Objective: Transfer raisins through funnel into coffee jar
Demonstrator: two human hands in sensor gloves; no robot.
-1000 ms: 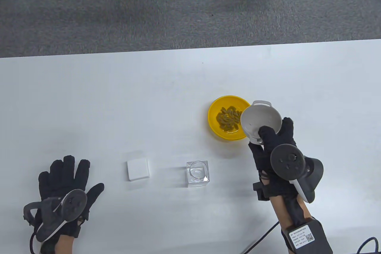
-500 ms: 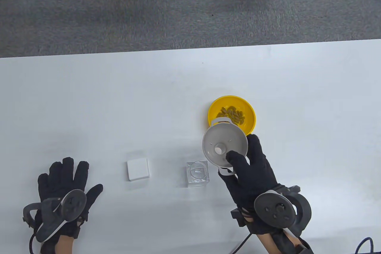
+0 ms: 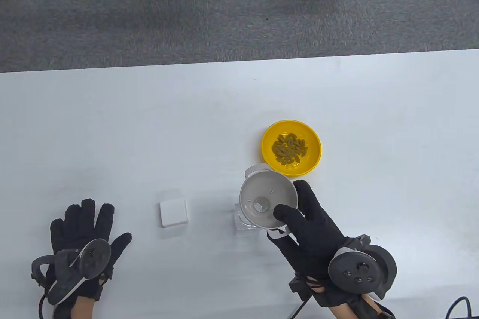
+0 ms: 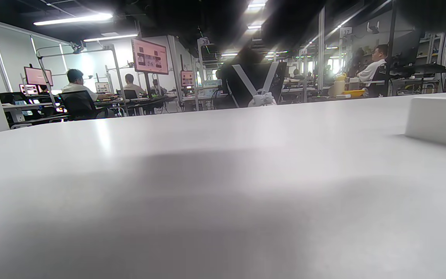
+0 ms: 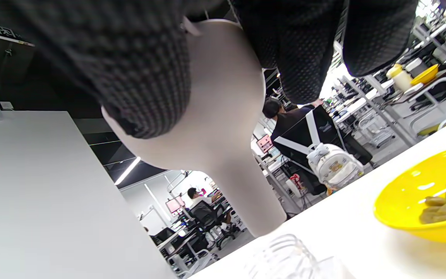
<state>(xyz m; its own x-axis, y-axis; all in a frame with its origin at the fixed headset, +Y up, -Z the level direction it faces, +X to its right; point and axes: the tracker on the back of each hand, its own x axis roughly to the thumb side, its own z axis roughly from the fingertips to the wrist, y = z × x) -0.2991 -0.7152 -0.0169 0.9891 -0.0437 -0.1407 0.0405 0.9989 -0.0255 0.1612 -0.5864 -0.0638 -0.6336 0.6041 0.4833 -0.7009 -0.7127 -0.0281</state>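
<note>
My right hand (image 3: 299, 210) grips a grey funnel (image 3: 267, 201) by its near rim and holds it over the clear glass jar (image 3: 243, 226), which the funnel mostly covers. In the right wrist view the funnel's spout (image 5: 242, 197) hangs just above the jar's mouth (image 5: 285, 252). A yellow bowl (image 3: 314, 147) with raisins (image 3: 289, 148) sits just beyond, and shows in the right wrist view (image 5: 412, 197). My left hand (image 3: 84, 236) rests flat on the table at the near left, fingers spread, holding nothing.
A white square lid (image 3: 173, 212) lies on the table left of the jar; its edge shows in the left wrist view (image 4: 438, 120). The table's far edge runs across the middle of the table view, with carpet and a cart beyond.
My right hand has carried the funnel from over the yellow bowl toward me and left, to above the jar. The left hand has stayed put.
</note>
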